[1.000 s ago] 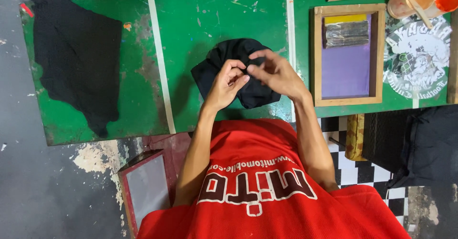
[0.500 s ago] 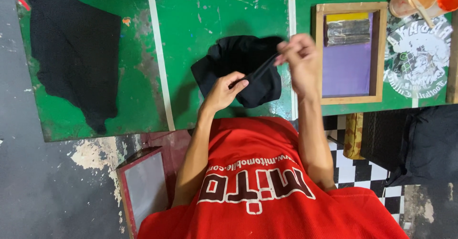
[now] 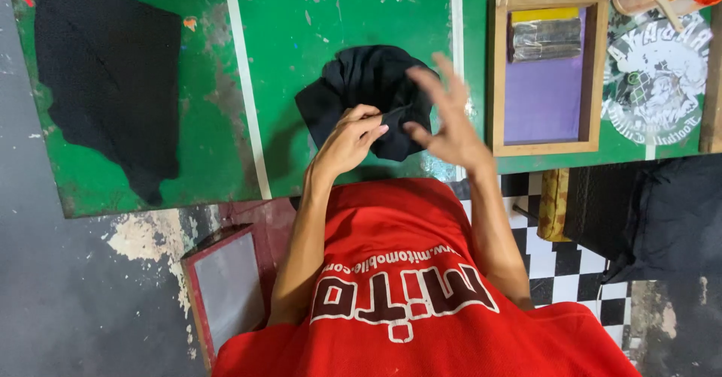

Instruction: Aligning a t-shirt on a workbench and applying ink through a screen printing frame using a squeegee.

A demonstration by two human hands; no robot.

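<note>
We have a bunched black garment (image 3: 368, 95) on the green tabletop (image 3: 338, 9), near its front edge, between the flat black cloth (image 3: 105, 76) at left and the wooden screen-print frame (image 3: 549, 72) at right. Our left hand (image 3: 353, 140) pinches a fold of the garment's near edge, fingers closed on it. Our right hand (image 3: 447, 118) hovers just above the garment's right side, fingers spread, holding nothing. To do this well, we judge: keep the left pinch firm and low, bring the right hand down onto the same edge close by, then draw the fabric out evenly, clear of the frame and its squeegee (image 3: 547, 39).
</note>
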